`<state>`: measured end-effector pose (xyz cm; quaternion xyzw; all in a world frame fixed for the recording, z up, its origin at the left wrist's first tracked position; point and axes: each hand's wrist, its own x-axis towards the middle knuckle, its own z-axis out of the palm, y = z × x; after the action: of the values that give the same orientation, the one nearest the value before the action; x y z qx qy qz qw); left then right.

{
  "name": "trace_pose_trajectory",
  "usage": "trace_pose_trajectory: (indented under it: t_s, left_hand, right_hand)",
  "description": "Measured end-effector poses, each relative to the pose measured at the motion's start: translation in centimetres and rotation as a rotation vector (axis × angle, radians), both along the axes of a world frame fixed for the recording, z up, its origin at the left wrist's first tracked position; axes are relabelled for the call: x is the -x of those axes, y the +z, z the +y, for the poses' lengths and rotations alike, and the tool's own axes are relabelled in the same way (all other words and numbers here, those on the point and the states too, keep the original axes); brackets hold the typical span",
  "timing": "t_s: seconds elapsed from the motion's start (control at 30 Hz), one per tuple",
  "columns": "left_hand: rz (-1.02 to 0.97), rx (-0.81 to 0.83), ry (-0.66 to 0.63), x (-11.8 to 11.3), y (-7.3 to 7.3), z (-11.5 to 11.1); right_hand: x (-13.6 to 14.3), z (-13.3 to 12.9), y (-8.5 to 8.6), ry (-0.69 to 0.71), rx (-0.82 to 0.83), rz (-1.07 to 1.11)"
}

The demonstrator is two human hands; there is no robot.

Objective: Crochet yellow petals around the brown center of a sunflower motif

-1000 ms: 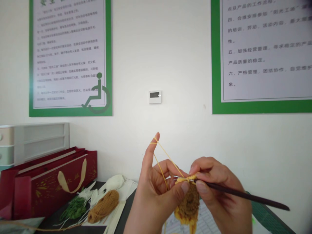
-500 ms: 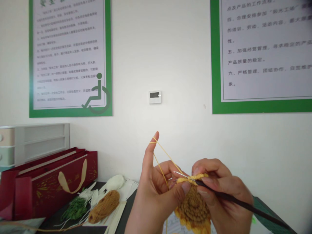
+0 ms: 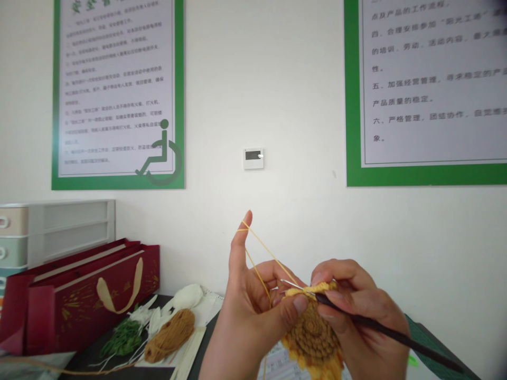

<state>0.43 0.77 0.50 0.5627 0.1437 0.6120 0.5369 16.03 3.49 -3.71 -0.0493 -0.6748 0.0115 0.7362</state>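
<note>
My left hand (image 3: 253,311) pinches the top edge of a crocheted piece (image 3: 315,332), which has a round brown centre and a yellow border. Yellow yarn (image 3: 266,244) loops around its raised index finger and runs taut down to the work. In my right hand (image 3: 364,311) is a crochet hook (image 3: 368,319) with a dark handle and a thin metal tip; the tip lies along the yellow edge and points left. The right fingers also touch that yellow edge. Part of the crocheted piece is hidden behind both hands.
To the left are a brown yarn skein (image 3: 170,335), green yarn (image 3: 122,336), white yarn (image 3: 186,297), a dark red gift bag (image 3: 99,301) and a drawer unit (image 3: 75,227). Printed paper (image 3: 279,364) lies beneath the hands, and a green mat (image 3: 430,340) sits at right.
Both hands, with the crocheted piece and hook, appear slightly further left in the picture. The view itself has shifted a little. The grips look the same.
</note>
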Motion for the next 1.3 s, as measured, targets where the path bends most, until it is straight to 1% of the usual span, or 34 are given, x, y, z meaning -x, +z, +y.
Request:
trace_pose_trajectory:
  t_s: [0.07,0.2,0.27,0.37,0.47,0.53,0.67,0.77,0.83,0.97,1.07,1.13,1.2,1.27,1.3]
  left_hand:
    - [-0.009,-0.006,0.009,0.0,0.0,0.0]
    - [-0.039,-0.019,0.023,-0.2,-0.2,0.0]
    - [-0.060,-0.011,0.010,-0.6,-0.4,-0.2]
    - [-0.104,0.008,-0.006,-1.4,-0.4,-0.5]
    - [-0.145,0.007,0.020,-2.0,-0.3,-0.7]
    - [-0.150,-0.009,0.020,-2.1,-0.3,-0.8]
    - [-0.135,-0.024,-0.064,-1.9,-0.4,-0.7]
    - [-0.122,-0.006,-0.070,-1.9,-0.5,-0.7]
    - [-0.118,0.003,-0.060,-2.0,-0.5,-0.7]
    - [-0.117,0.005,-0.051,-2.2,-0.5,-0.7]
    - [-0.131,0.001,-0.053,-2.4,-0.5,-0.7]
    - [-0.143,0.003,-0.051,-2.5,-0.6,-0.7]
    - [-0.159,0.007,-0.071,-2.5,-0.7,-0.6]
    - [-0.184,0.040,-0.160,-2.5,-0.7,-0.5]
    - [-0.202,0.068,-0.223,-2.4,-0.7,-0.4]
  right_hand:
    - [0.5,0.1,-0.3,0.020,0.012,0.048]
    - [1.4,0.4,-0.5,0.181,0.121,0.105]
    - [1.6,0.4,-0.5,0.200,0.118,0.148]
    - [1.8,0.2,-0.2,0.117,0.042,0.165]
    - [1.9,0.1,-0.1,0.041,-0.002,0.181]
    - [2.1,0.1,-0.3,0.024,-0.029,0.213]
    - [2.6,0.2,-0.9,0.024,-0.073,0.297]
    - [2.9,0.2,-0.9,0.006,-0.087,0.343]
    - [3.0,0.1,-0.7,0.027,-0.082,0.359]
    - [3.3,0.0,-0.3,0.132,-0.029,0.386]
    - [3.6,0.0,-0.5,0.157,-0.028,0.416]
    - [3.8,0.2,-0.9,0.101,-0.040,0.447]
    - [4.0,0.3,-1.2,-0.004,-0.077,0.500]
    - [4.3,0.3,-1.2,-0.066,-0.111,0.564]
    - [4.4,0.2,-1.1,-0.055,-0.111,0.581]
